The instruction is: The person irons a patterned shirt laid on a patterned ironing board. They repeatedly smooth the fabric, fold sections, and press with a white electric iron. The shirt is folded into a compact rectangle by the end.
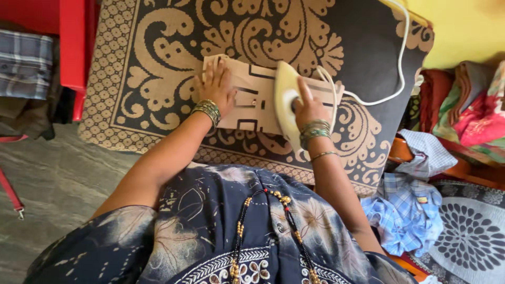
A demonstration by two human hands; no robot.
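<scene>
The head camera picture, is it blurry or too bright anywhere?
Head view: mostly sharp, with the right hand on the pale iron and the left hand on the tan cloth crisp; the yellow wall glows bright and soft; edges bend slightly; soft daylight, hardly any shadows.

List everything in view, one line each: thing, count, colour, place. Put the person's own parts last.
Iron: one, pale yellow, on the folded cloth.
Folded cloth: one, tan with dark lines, middle of the blanket.
Blanket: one, dark with beige scrollwork, covering the work surface.
Cord: one, white, looping right from the iron.
Checked shirts: pile, blue, lower right.
Folded clothes: stack, red, green and pink, right edge.
Red furniture: one, top left.
Left hand: flat on the cloth.
Right hand: gripping the iron.
</scene>
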